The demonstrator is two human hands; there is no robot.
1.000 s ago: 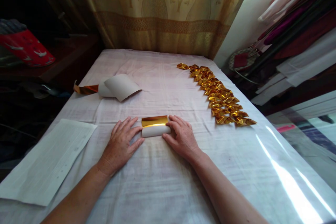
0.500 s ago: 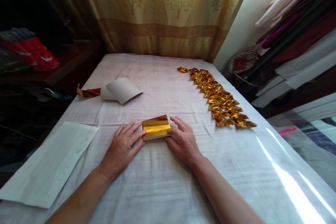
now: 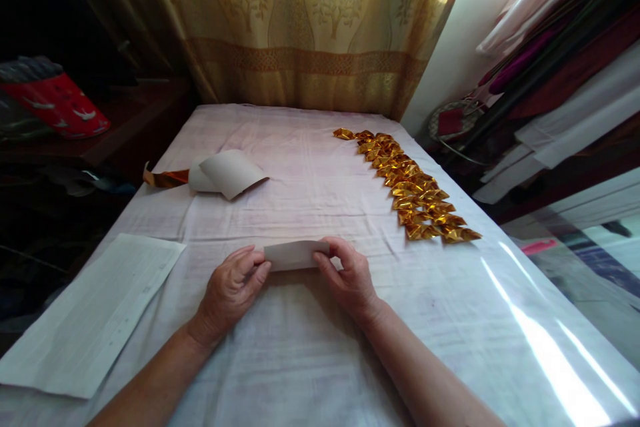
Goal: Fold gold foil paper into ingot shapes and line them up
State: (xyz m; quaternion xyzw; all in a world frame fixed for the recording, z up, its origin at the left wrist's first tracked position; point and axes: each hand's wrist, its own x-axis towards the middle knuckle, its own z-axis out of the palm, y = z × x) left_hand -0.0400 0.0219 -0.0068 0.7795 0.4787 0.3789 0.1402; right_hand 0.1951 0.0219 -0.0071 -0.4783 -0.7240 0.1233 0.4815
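Observation:
A small folded paper piece, its plain grey-white side facing me, is held just above the white cloth. My left hand pinches its left end with thumb and fingers. My right hand pinches its right end. No gold side of the piece shows. A long double row of several folded gold foil pieces lies to the right and beyond my right hand. Curled white-backed sheets with a gold strip lie far left of my hands.
The table is covered with a white cloth. A large white paper sheet lies at the left edge. A gold curtain hangs behind. Stacked fabrics and rolls crowd the right side. A red bag sits far left.
The gold foil piece lay on the cloth with its gold face up; both hands have turned and lifted it, so only the pale side shows now, pinched at both ends.

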